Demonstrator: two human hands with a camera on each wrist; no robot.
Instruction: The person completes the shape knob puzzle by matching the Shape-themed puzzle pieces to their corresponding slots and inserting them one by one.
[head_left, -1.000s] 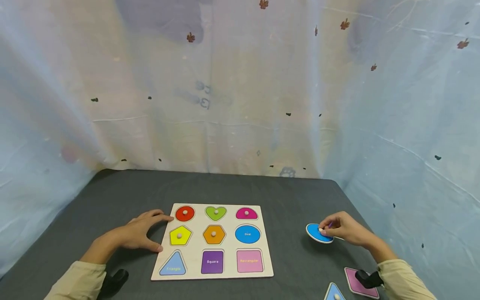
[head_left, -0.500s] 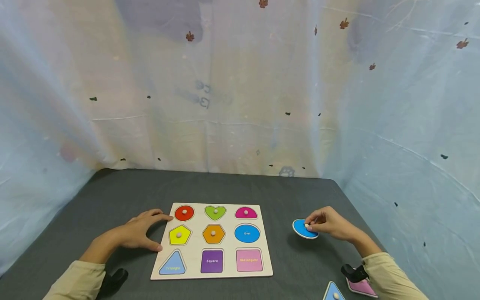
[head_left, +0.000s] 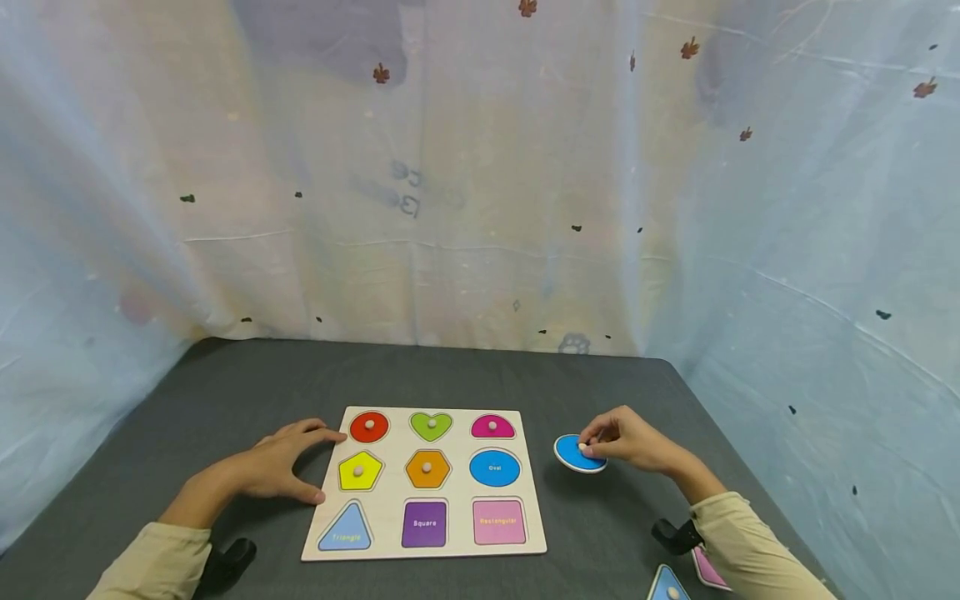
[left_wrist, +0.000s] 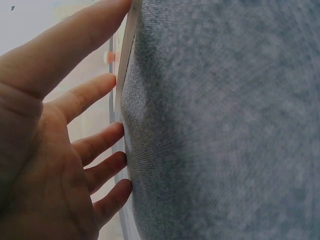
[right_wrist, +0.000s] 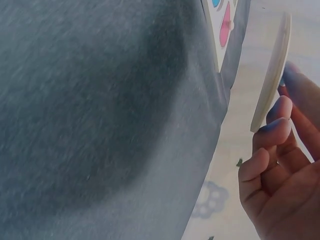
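Note:
A wooden shape puzzle board (head_left: pixel 457 500) lies on the dark grey table. My left hand (head_left: pixel 281 465) rests at its left edge, thumb and forefinger touching the rim with the fingers spread; the left wrist view shows this hand (left_wrist: pixel 65 145) too. To the right of the board, my right hand (head_left: pixel 630 440) pinches the small knob of a blue oval puzzle piece (head_left: pixel 572 455), held above the table. In the right wrist view the piece (right_wrist: pixel 272 75) appears edge-on. Red circle, green heart, magenta half-circle, yellow pentagon and orange hexagon pieces with knobs sit in the board. The oval, triangle, square and rectangle places show printed words.
A blue triangle piece (head_left: pixel 667 585) lies at the front right of the table. Beside it is a pink piece (head_left: pixel 708 570), partly hidden by my right sleeve. A pale patterned curtain (head_left: pixel 480 183) hangs behind the table and along its sides.
My right hand has moved left toward the board, carrying the blue oval piece. The sleeve now covers more of the pink piece. My left hand and the board have stayed in place.

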